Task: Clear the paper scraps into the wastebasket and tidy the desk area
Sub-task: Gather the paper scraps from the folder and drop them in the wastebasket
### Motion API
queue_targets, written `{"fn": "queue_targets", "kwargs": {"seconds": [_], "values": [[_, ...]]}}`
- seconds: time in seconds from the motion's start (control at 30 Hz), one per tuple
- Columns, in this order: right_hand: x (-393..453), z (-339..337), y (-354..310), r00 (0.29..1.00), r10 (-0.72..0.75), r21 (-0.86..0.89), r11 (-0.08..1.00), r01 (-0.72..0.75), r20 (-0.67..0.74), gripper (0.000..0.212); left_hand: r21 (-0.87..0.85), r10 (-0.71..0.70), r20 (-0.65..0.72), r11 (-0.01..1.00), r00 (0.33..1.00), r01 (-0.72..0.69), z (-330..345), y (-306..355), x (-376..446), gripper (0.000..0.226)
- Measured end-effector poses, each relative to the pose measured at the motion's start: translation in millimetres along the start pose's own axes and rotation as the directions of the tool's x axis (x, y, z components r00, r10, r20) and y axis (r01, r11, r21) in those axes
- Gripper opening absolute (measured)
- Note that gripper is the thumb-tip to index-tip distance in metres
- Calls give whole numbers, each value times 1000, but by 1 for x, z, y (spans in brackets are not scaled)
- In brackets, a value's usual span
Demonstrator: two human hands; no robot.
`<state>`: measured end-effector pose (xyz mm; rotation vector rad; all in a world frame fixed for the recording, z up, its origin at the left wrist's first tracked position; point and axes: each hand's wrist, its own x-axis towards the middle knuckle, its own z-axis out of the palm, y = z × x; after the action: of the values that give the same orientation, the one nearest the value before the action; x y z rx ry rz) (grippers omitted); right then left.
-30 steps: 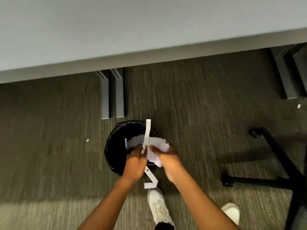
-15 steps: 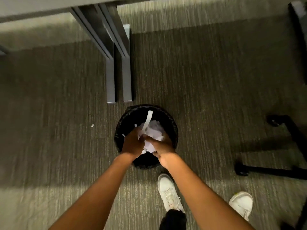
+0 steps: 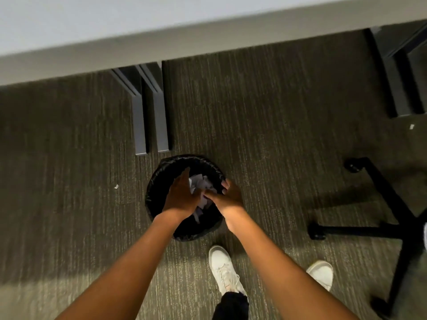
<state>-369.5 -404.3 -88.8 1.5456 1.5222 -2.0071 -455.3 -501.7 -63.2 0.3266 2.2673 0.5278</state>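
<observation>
A round black wastebasket (image 3: 159,179) with a dark liner stands on the carpet just in front of me. Both of my hands are over its mouth. My left hand (image 3: 181,195) is flat with the fingers stretched out and apart. My right hand (image 3: 227,196) has its thumb lifted away from its fingers, which point left into the paper. White paper scraps (image 3: 199,181) sit bunched between and below the two hands, inside the rim; some hang lower toward the bottom. My palms hide part of the pile.
A small white scrap (image 3: 116,186) lies on the carpet left of the basket, another (image 3: 411,127) at the far right. The grey desk edge (image 3: 138,31) runs across the top, with metal legs (image 3: 150,116) behind the basket. A black chair base (image 3: 388,204) stands right. My white shoes (image 3: 225,271) are below.
Both hands went from gripping the bundle of scraps above the basket to spreading apart over it. The long strip that stuck up has dropped out of sight, and the scraps sit lower in the bin.
</observation>
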Motion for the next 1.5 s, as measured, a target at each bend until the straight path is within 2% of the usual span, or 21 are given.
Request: {"fn": "queue_targets", "kwargs": {"seconds": [0.1,0.23,0.3,0.4,0.6,0.87,1.1,1.3,1.4,1.5], "values": [[-13,-35,-13,991,-79,-4,997,79,-107,90,-29,39,27,999,999,-38,9,38,-7,76],[-37,-103,-26,943,-166,87,976,198,-287,78,2,153,11,988,988,-153,33,102,-25,71],[-55,-150,-27,920,-197,58,971,230,-339,75,-4,223,31,975,974,-223,51,140,-41,73],[-83,-220,-22,873,-262,-23,961,277,-412,80,29,333,61,942,941,-335,79,191,-67,71],[-149,-359,2,781,-264,-54,957,284,-566,87,50,487,192,862,852,-504,146,283,-119,64],[-199,-517,64,647,-138,-30,984,176,-750,90,138,642,356,683,680,-717,242,391,-164,64],[-199,-623,131,547,55,59,998,-11,-835,100,212,672,468,544,573,-812,343,451,-179,64],[-181,-696,173,498,143,78,986,-149,-855,103,226,645,520,529,560,-818,420,487,-174,65],[-167,-721,190,504,203,98,969,-227,-840,105,257,636,520,520,570,-815,450,502,-167,65],[-151,-739,202,529,203,55,958,-282,-824,110,287,647,497,506,578,-813,476,519,-161,66]]}}
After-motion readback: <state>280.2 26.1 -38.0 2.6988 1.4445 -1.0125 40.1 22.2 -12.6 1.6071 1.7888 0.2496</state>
